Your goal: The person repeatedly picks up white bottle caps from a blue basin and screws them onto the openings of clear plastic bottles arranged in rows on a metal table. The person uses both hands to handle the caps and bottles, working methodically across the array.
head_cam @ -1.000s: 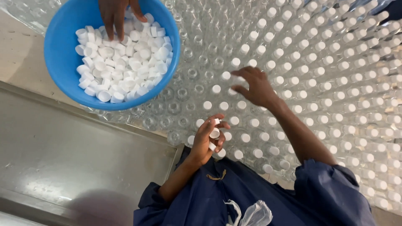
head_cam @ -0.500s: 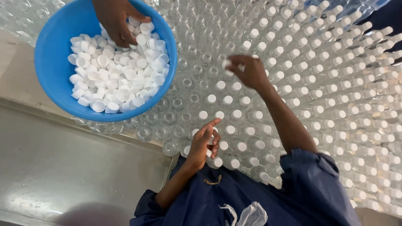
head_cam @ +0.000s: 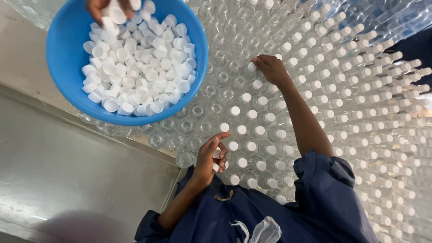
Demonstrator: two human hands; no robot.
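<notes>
A wide field of clear plastic bottles [head_cam: 342,90] stands packed upright beneath both hands, most to the right hand's side already topped with white caps, those between the hands and the basin open-mouthed. A blue round basin [head_cam: 67,58] heaped with loose white caps [head_cam: 139,67] sits on the bottles, well beyond the left hand. Another person's hand [head_cam: 108,9] dips into its far edge among the caps. The right hand [head_cam: 270,68], fingers bent, presses 1 cap [head_cam: 252,66] onto a bottle. The left hand [head_cam: 210,155] is curled loosely around a few spare caps [head_cam: 217,154], near the bottles' edge.
</notes>
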